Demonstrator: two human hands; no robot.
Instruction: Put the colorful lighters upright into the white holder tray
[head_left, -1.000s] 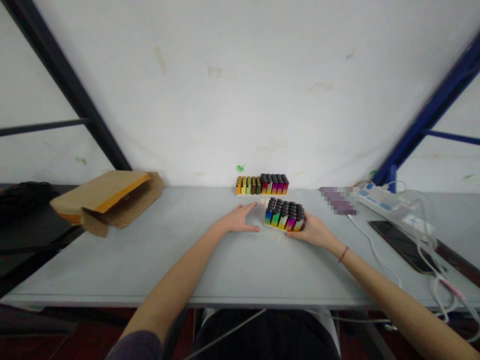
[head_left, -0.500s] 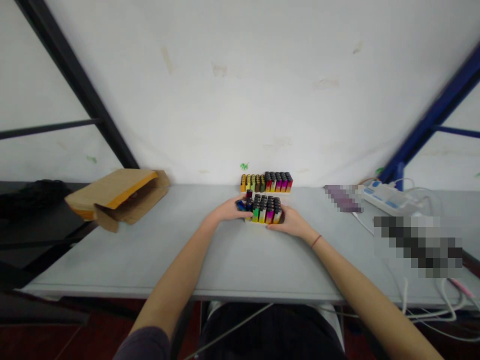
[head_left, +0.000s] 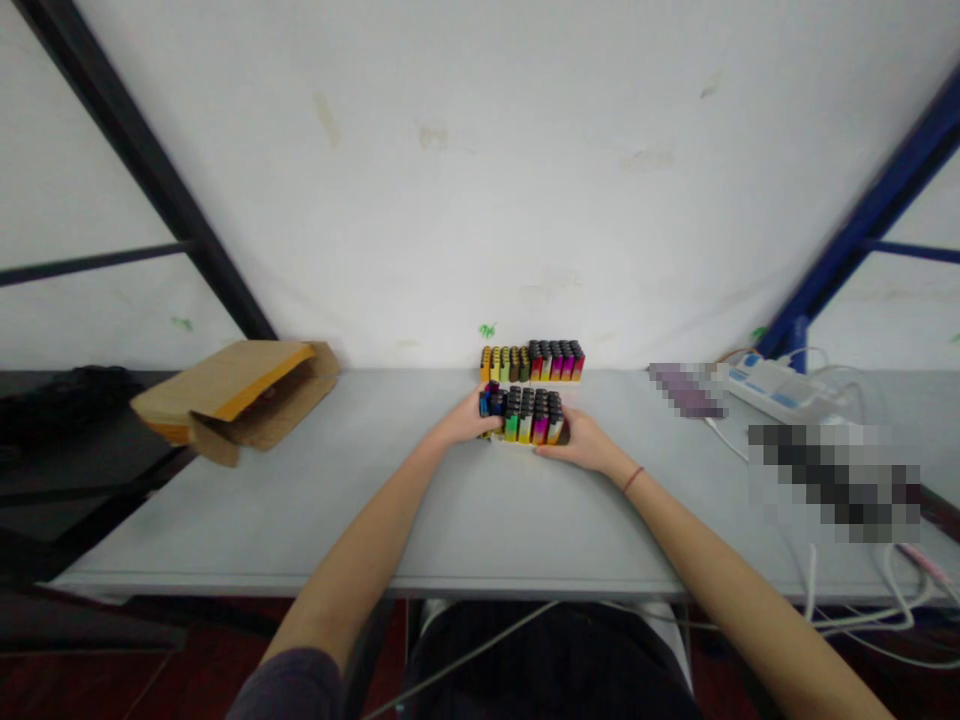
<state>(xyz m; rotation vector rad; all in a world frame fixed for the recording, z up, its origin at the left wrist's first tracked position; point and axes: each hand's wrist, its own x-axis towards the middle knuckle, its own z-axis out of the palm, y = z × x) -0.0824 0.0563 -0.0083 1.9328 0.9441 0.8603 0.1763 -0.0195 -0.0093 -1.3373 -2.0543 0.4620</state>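
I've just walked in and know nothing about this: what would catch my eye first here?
Probably the brightly coloured lighters at the middle of the table, with the left hand and right hand around their two ends. Just behind, near the wall, stand yellowish lighters beside reddish ones. Off to the left, a brown box lies with its end open.

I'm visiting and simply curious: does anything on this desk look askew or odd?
Yes. The dark blue lighters at the left hand look jumbled and out of line with the neater front block. The cardboard package also gapes open, one flap sticking out.
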